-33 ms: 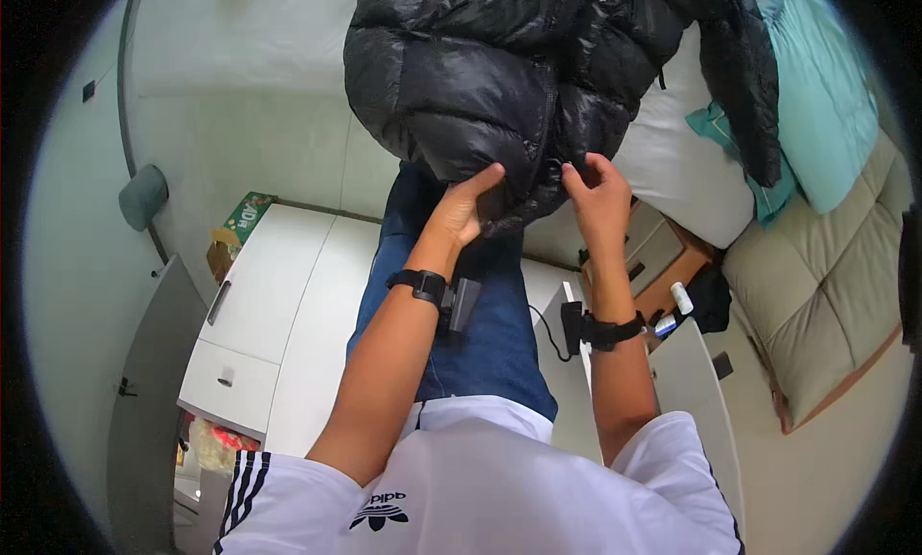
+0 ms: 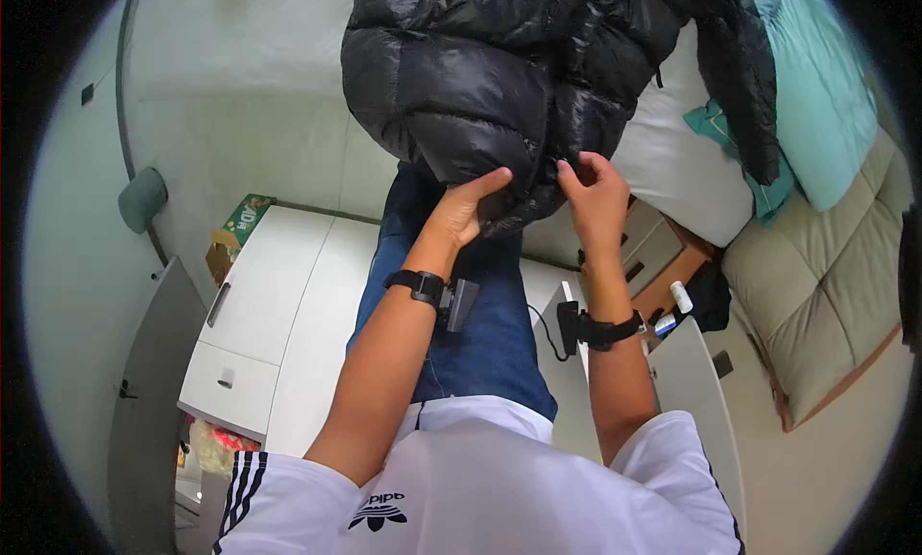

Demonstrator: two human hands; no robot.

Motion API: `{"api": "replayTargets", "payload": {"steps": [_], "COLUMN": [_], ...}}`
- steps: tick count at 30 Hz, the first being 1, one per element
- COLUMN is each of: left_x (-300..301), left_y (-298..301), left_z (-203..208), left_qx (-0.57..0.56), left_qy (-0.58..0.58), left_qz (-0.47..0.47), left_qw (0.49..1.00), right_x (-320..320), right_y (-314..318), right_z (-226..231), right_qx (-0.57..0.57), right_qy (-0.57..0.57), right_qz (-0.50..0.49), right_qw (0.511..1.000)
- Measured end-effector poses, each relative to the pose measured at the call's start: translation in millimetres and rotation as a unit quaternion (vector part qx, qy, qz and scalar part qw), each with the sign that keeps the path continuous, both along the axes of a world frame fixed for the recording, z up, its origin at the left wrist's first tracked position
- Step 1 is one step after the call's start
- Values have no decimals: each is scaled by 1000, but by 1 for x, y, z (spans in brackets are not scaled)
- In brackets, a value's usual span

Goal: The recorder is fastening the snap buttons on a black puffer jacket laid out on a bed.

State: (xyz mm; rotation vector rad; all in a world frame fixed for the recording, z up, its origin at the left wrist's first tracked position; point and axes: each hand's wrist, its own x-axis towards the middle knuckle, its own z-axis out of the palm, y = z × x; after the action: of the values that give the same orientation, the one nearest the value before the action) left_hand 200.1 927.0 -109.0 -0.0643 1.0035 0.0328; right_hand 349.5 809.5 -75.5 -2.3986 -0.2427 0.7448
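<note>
A shiny black puffer jacket (image 2: 461,84) fills the upper middle, its front facing me and its lower hem hanging over my jeans. One sleeve (image 2: 740,94) droops to the right. My left hand (image 2: 463,209) is closed on the lower front edge by the hem, thumb on top and the other fingers hidden beneath the fabric. Just right of it, my right hand (image 2: 597,205) is bent into a pinch at the other side of the front opening. Whether a zipper pull sits between those fingertips is too small to tell.
Behind the jacket is a bed with a white sheet (image 2: 240,46); a turquoise pillow (image 2: 816,94) and beige cushion (image 2: 816,277) are at right. White cabinets (image 2: 259,296) stand low left, beside a green box (image 2: 248,219). A white bottle (image 2: 681,297) is at right.
My two thumbs have come very slightly closer together at the jacket's front edge. Otherwise the hands and jacket look the same.
</note>
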Motion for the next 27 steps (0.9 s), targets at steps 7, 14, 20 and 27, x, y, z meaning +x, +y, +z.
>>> {"api": "replayTargets", "payload": {"steps": [7,14,20,27], "left_x": [23,14,10,14], "left_y": [-5,-6,1,15], "left_z": [7,2,4,18], "left_qx": [138,321,401,474], "left_qy": [54,94,90,74], "left_qz": [-45,-187,-244,-264], "left_qw": [988,924,878,837], "right_x": [-5,-12,-11,-8], "right_y": [28,34,42,39], "right_z": [21,15,15,8], "right_qx": [-3,22,46,108], "right_qy": [8,-34,-58,-63], "right_qz": [-20,-39,7,25], "right_qw": [1000,998,997,992]}}
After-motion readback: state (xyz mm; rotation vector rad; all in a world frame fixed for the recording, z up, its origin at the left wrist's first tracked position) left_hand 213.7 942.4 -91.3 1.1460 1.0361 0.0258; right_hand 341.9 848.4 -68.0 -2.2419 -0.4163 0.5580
